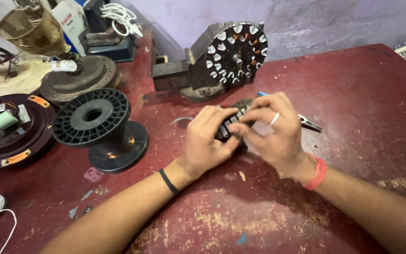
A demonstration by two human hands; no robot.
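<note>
Two hands are meeting over the middle of the desk, and you are closing both of them on one small dark slotted core (233, 123). Your left hand (207, 143) is cupping it from the seven o'clock side, fingers curled over the ribs, which looks like a way of keeping it from rolling. Your right hand (271, 129) is coming over from four o'clock, its fingertips pinching at the ribbed face, so the part is sitting clamped between the two, low over the desk; whether it is touching the top you cannot tell. A black band is circling your left wrist and a red one your right.

Just beyond your right hand, at two o'clock, a pair of metal pliers (308, 123) is lying flat, seemingly kept within reach. At nine o'clock an empty black plastic spool (100, 127) is standing on one flange. Further out at twelve o'clock a bench vise (184, 75) is gripping a round wound stator (237, 52), face turned toward you, held firm for access. At ten o'clock dark round motor housings (78, 77) are crowding the far corner.

You are working on a red-painted desk (363, 103), scuffed and flaking to bare patches, littered with scraps. A pale lilac wall (306, 19) is closing off the back.
</note>
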